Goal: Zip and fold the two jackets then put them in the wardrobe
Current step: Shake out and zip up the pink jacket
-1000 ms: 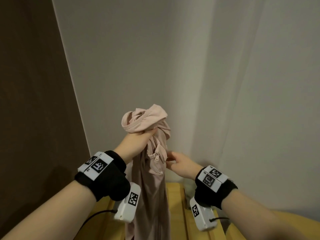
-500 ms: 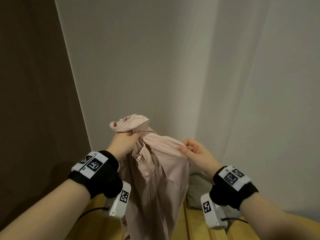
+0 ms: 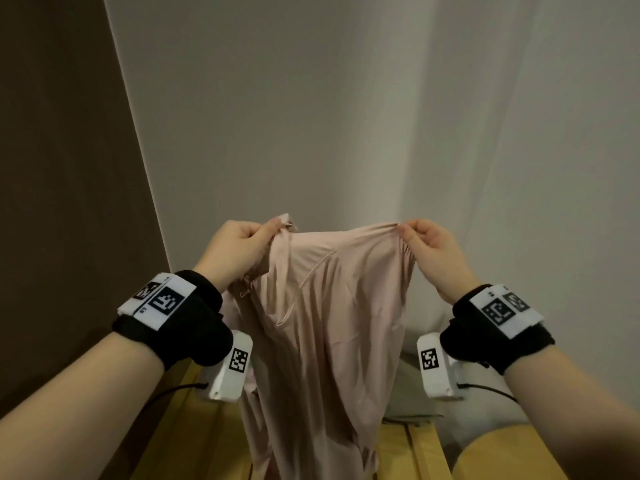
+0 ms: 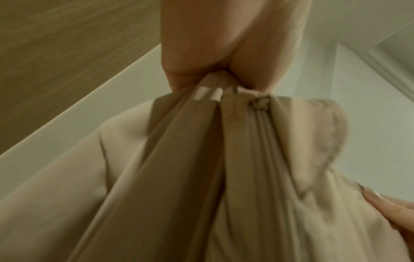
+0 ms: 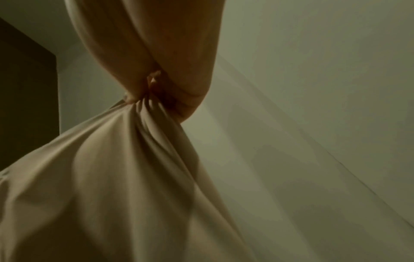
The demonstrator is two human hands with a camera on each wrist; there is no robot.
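Between both hands, pale pink jacket [image 3: 329, 306] (draped, creased).

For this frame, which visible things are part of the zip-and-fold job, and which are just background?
In the job:
- pink jacket, held up, hanging down
- left hand, gripping its top edge by the zipper
- right hand, pinching the other top corner

Just there:
- wooden slatted surface
- pale grey-green cloth behind the jacket
- white curtain
- brown panel

pale pink jacket [image 3: 325, 327], hanging spread, top edge stretched taut
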